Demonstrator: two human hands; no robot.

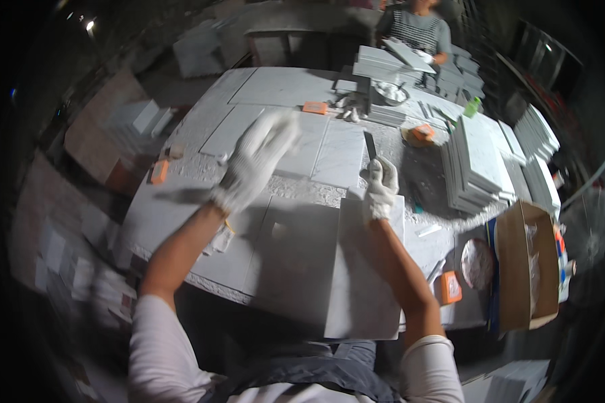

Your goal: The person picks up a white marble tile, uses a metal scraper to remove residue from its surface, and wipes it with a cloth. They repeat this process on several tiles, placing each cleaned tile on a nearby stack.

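Observation:
My left hand [257, 161], in a white knit glove, is raised over the tile-covered table. Its fingers are loosely curved, slightly blurred, and I see nothing in them. My right hand [381, 191], gloved too, is closed round a scraper with a narrow dark blade [370, 144] pointing away from me; the grip hides its handle. Below that hand a pale stone tile [364, 282] lies lengthwise, reaching the table's near edge. Other flat tiles [292, 248] lie to its left. Beyond my hands, more marbled tiles [339, 151] lie side by side.
Stacked tiles [477, 158] stand at the right, near an opened cardboard box [530, 269] and a round dusty dish [477, 264]. Orange blocks [452, 287] lie about the table. A bowl of white material [391, 94] sits at the back, where another person [418, 33] handles a tile.

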